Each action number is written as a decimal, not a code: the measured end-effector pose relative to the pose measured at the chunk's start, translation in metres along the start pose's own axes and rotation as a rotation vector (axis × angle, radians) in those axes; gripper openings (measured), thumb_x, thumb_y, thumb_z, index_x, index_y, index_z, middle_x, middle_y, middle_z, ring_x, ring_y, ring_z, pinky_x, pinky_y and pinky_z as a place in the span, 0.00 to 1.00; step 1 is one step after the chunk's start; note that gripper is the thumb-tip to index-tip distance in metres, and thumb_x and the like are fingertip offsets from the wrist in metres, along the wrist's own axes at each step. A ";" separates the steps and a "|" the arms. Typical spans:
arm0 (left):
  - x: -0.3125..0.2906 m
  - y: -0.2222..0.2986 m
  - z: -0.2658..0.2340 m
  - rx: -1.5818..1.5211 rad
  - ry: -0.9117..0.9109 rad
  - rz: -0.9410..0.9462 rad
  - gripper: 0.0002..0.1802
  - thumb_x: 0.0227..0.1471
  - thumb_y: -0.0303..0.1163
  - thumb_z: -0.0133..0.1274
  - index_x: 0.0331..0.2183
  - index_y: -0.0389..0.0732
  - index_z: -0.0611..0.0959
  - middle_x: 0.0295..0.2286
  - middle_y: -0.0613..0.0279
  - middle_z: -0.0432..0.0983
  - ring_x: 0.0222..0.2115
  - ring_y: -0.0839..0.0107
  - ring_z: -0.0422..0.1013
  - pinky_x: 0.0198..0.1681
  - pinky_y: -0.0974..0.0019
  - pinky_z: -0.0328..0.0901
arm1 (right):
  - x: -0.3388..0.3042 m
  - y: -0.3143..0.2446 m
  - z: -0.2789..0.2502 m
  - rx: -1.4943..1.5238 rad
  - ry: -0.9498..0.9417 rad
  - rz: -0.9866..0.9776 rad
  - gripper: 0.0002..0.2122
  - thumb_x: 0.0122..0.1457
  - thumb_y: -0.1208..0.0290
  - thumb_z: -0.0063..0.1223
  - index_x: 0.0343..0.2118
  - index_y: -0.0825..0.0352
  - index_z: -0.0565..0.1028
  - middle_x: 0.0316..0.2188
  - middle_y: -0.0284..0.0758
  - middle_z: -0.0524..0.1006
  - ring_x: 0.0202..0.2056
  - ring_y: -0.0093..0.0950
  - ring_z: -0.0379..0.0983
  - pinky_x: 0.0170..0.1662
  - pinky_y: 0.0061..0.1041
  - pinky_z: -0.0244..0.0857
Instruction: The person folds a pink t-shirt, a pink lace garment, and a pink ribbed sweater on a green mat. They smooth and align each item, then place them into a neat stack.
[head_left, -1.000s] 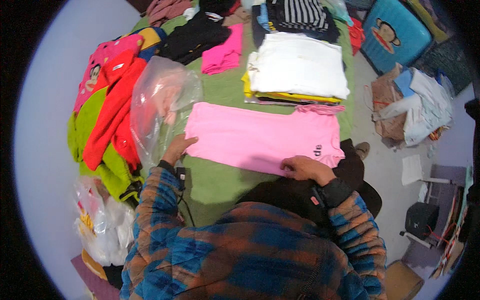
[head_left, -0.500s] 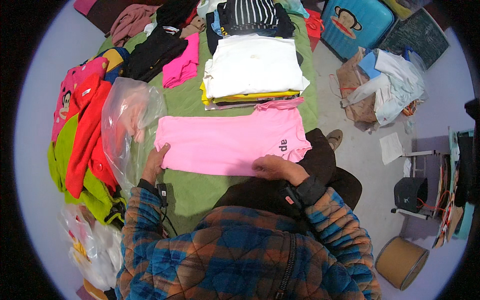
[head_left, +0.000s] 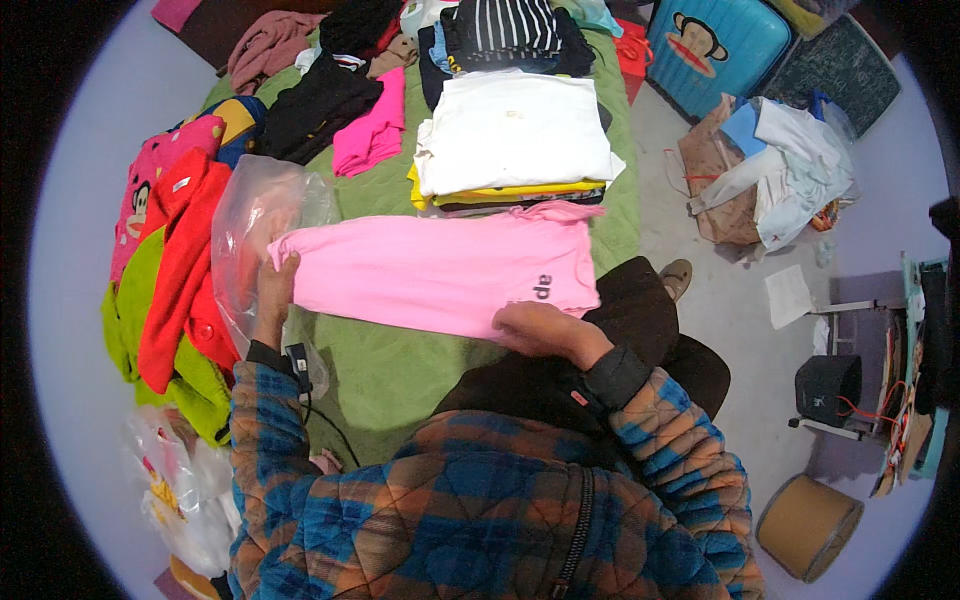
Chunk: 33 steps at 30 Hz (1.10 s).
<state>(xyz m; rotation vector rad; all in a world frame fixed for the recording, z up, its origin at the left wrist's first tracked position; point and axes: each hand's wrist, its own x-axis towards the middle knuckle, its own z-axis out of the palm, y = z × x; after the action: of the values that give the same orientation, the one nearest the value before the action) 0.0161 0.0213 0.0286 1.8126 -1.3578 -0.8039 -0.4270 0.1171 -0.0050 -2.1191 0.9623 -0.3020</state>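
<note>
A pink shirt, folded into a long strip with dark lettering near its right end, stretches across the green bed cover in front of me. My left hand grips its left end, fingers closed on the cloth. At the lower edge near the lettering, my right hand is closed on the fabric, its fingertips partly hidden. Just beyond the shirt stands a stack of folded clothes with a white shirt on top and a yellow garment beneath.
Left lie a clear plastic bag, a red coat and a lime-green garment. Black clothes and a hot-pink garment lie farther back. On the right floor are a stuffed bag, a blue suitcase and a brown drum.
The pink shirt has shifted left, with its left end drawn outward and slightly up by my left hand. My right hand has moved a little left and up with the cloth.
</note>
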 end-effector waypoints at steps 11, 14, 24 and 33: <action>0.021 -0.046 -0.005 0.484 0.136 -0.020 0.26 0.47 0.39 0.54 0.39 0.24 0.75 0.33 0.45 0.76 0.36 0.61 0.73 0.40 0.64 0.65 | -0.004 0.009 0.002 0.018 0.049 0.099 0.08 0.51 0.66 0.49 0.29 0.66 0.74 0.26 0.45 0.75 0.31 0.45 0.72 0.34 0.37 0.66; 0.025 -0.052 -0.007 0.537 0.152 0.011 0.26 0.47 0.39 0.54 0.39 0.23 0.75 0.32 0.45 0.77 0.34 0.61 0.74 0.38 0.64 0.65 | -0.004 0.015 0.004 -0.140 -0.060 0.244 0.08 0.51 0.66 0.48 0.28 0.66 0.74 0.25 0.44 0.75 0.30 0.44 0.72 0.34 0.37 0.66; 0.011 -0.001 -0.027 0.553 -0.006 -0.087 0.23 0.47 0.40 0.54 0.41 0.32 0.77 0.35 0.45 0.77 0.35 0.59 0.74 0.37 0.62 0.66 | -0.011 0.039 0.002 0.486 0.209 0.311 0.07 0.55 0.71 0.48 0.29 0.69 0.74 0.21 0.32 0.75 0.23 0.21 0.70 0.30 0.22 0.66; -0.097 0.137 0.173 0.367 -0.356 0.435 0.32 0.50 0.46 0.52 0.51 0.38 0.68 0.42 0.44 0.72 0.40 0.55 0.72 0.47 0.58 0.64 | -0.025 0.037 -0.021 1.146 0.949 0.566 0.06 0.57 0.75 0.45 0.32 0.74 0.72 0.20 0.33 0.72 0.18 0.19 0.66 0.23 0.18 0.64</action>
<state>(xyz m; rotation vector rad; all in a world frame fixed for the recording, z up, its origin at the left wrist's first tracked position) -0.2206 0.0585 0.0547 1.5809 -2.1567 -0.6906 -0.4739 0.1079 -0.0162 -0.5562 1.3617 -1.2537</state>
